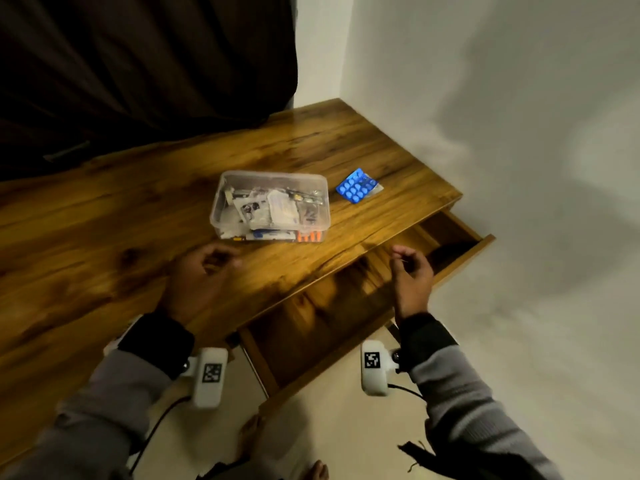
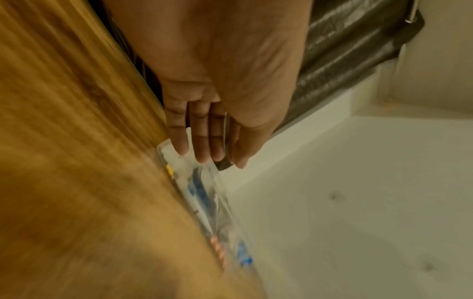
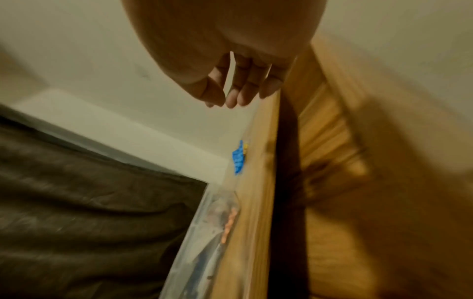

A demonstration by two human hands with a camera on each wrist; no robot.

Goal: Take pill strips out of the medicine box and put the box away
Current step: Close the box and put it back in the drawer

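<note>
Medicine box (image 1: 270, 206) is the target; notes run from the body outward. Nearest: grey sleeves (image 1: 114, 386) with wrist cameras. Below them the drawer (image 1: 346, 306) stands pulled open, probably the place where the box will go. Left hand (image 1: 201, 278) hovers over the wooden table (image 1: 104, 220), just short of the box's near wall, fingers loosely bent and holding nothing; seems poised to take that side. Right hand (image 1: 412, 275) hangs over the open drawer, fingers relaxed and lightly curled, also empty; likely set to take the other side.

Box sits mid-table, apart from both hands. Clear plastic, rectangular, rounded corners, no lid on it. Crammed with white packets and foil strips; an orange strip and a blue-marked item press against the near wall.

Beyond it, to the right near the table edge, lie blue pill strips (image 1: 358, 190), clear of the box. Farthest: dark curtain (image 1: 138, 64) and white wall (image 1: 485, 98).
</note>
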